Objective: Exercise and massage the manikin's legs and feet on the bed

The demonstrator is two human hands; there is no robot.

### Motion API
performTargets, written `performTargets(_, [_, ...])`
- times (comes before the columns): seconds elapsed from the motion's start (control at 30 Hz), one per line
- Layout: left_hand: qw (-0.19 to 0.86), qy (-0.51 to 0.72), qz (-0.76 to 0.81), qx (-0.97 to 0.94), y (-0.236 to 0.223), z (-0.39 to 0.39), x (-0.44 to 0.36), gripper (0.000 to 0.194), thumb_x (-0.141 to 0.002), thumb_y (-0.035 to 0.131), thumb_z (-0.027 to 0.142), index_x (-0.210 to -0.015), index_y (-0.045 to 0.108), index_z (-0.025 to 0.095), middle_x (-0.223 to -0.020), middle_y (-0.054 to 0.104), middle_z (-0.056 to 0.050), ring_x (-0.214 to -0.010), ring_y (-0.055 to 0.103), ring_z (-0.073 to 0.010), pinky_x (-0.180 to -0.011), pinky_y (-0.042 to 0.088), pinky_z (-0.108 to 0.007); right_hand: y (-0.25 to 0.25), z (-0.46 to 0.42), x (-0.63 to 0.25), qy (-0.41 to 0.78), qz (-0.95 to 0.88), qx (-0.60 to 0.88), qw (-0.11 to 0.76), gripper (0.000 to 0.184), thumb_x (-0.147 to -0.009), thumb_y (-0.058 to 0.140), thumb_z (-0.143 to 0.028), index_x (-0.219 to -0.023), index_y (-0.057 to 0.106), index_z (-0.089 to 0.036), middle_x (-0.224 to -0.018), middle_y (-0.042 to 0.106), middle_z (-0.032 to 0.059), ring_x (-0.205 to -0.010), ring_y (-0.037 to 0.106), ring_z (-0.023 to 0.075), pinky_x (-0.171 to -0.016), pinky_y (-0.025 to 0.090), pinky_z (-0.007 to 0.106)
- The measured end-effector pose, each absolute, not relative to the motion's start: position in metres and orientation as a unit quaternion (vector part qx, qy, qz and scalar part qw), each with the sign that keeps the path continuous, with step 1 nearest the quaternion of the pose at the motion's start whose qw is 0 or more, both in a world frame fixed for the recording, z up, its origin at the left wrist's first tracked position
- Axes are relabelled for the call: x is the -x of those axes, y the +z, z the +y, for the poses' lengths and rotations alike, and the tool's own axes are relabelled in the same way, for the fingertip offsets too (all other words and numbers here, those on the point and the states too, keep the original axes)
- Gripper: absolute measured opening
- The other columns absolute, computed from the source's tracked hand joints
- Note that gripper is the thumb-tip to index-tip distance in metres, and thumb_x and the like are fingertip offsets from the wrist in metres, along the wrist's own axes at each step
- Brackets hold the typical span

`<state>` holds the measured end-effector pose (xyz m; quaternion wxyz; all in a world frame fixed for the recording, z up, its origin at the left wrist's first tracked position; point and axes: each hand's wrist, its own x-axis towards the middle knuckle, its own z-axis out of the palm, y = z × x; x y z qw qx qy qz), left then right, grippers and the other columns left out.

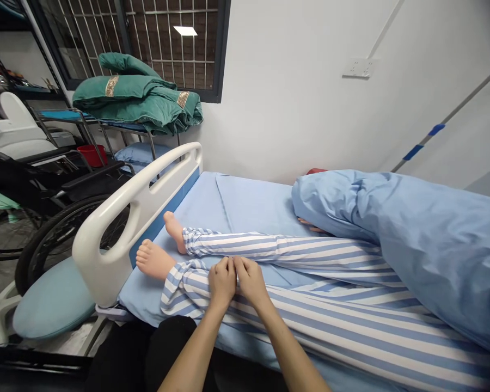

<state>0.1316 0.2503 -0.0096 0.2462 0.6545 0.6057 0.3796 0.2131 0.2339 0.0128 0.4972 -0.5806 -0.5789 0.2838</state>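
Left hand [222, 277] and right hand [249, 276] met, fingers curled, over the nearer leg of the striped trousers [335, 321]. Could not tell whether either grip pinched cloth. Trousers lay along the bed [253, 201], bare feet [153, 258] toward the footboard [110, 277]; blue quilt [424, 234] overlapped the upper legs.

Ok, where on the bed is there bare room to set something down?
Widest: the sheet bordered by the end panel, the wall, the blue quilt and the far striped leg. A narrower strip shows between the legs. Crowded: around the near striped leg, where the left hand and right hand are close together.
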Motion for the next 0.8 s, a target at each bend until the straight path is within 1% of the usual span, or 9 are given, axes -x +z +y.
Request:
performTargets(0.1, [0.257, 0.378, 0.600, -0.657, -0.009, 0.247, -0.131, 0.037, -0.086, 0.037, 0.034, -0.053, 0.043, 0.020, -0.050, 0.051, 0.001, -0.050, 0.041, -0.0117, -0.054, 0.022, -0.026, 0.010, 0.230, -0.221, 0.257, -0.602, 0.586, 0.478, 0.042, -0.087, 0.039, -0.044, -0.055, 0.045, -0.017, -0.052, 0.044, -0.0021, -0.053, 0.037, 0.0105, -0.052, 0.029, 0.023])
performTargets(0.27, [0.285, 0.401, 0.591, -0.639, -0.004, 0.247, -0.131, 0.035, -0.083, 0.039, 0.033, -0.051, 0.036, 0.019, -0.048, 0.044, 0.003, -0.050, 0.037, -0.0104, -0.055, 0.023, -0.025, -0.008, 0.229, -0.221, 0.237, -0.559, 0.609, 0.510, 0.043, -0.087, 0.038, -0.046, -0.055, 0.042, -0.018, -0.051, 0.040, -0.0037, -0.052, 0.036, 0.0103, -0.051, 0.028, 0.023])
performTargets(0.4, [0.356, 0.443, 0.556, -0.606, 0.004, 0.249, -0.144, 0.034, -0.081, 0.040, 0.033, -0.050, 0.032, 0.019, -0.047, 0.038, 0.004, -0.050, 0.035, -0.0092, -0.053, 0.026, -0.023, -0.008, 0.228, -0.222, 0.249, -0.540, 0.601, 0.534, 0.042, -0.086, 0.038, -0.046, -0.057, 0.046, -0.017, -0.053, 0.046, -0.0016, -0.053, 0.040, 0.0116, -0.051, 0.031, 0.024])
performTargets(0.5, [0.407, 0.479, 0.526, -0.573, 0.004, 0.248, -0.156, 0.034, -0.082, 0.038, 0.035, -0.052, 0.032, 0.020, -0.049, 0.038, 0.005, -0.050, 0.037, -0.0088, -0.051, 0.028, -0.022, -0.005, 0.226, -0.224, 0.261, -0.505, 0.604, 0.558, 0.042, -0.086, 0.037, -0.048, -0.059, 0.047, -0.017, -0.055, 0.048, -0.0004, -0.054, 0.042, 0.0123, -0.051, 0.033, 0.024])
performTargets(0.67, [0.369, 0.459, 0.548, -0.594, -0.005, 0.246, -0.160, 0.033, -0.084, 0.036, 0.036, -0.055, 0.036, 0.020, -0.050, 0.041, 0.004, -0.051, 0.037, -0.0098, -0.053, 0.028, -0.023, -0.004, 0.226, -0.224, 0.270, -0.494, 0.597, 0.571, 0.039, -0.085, 0.039, -0.048, -0.059, 0.044, -0.018, -0.055, 0.046, -0.0011, -0.055, 0.040, 0.0119, -0.052, 0.033, 0.024])
performTargets(0.8, [0.353, 0.444, 0.551, -0.612, -0.006, 0.243, -0.157, 0.033, -0.084, 0.034, 0.035, -0.055, 0.035, 0.020, -0.051, 0.041, 0.003, -0.052, 0.037, -0.0106, -0.054, 0.027, -0.024, 0.006, 0.221, -0.230, 0.273, -0.527, 0.600, 0.537, 0.039, -0.086, 0.039, -0.046, -0.059, 0.043, -0.018, -0.055, 0.045, -0.0020, -0.054, 0.039, 0.0113, -0.052, 0.031, 0.024])
